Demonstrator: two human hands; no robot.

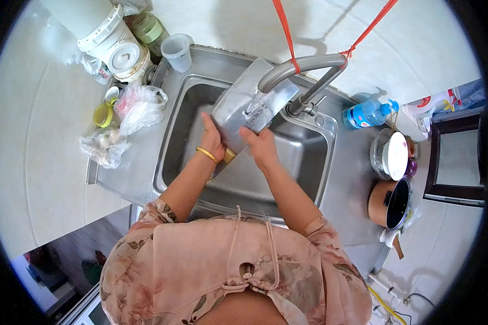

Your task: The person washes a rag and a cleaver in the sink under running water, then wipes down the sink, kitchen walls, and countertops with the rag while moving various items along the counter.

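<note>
A shiny, flat-looking metal piece [232,111], roughly rectangular, is tilted over the steel sink [303,157] beneath the faucet [303,64]. Water from the spout lands on its surface. My left hand [212,140], with a yellow bangle at the wrist, grips its left edge, thumb pointing up. On its near right edge my right hand [261,147] is closed, with the fingertips against the wet metal. A small gold-coloured block [229,156] shows at the lower end, near my left palm. The metal piece's exact kind cannot be made out.
Left of the sink are plastic bags [138,111], a translucent cup [177,52] and white buckets [127,57]. To the right stand a blue bottle [366,114], a white bowl [396,156] and a brown pot [382,203]. Red straps [284,27] hold up the faucet.
</note>
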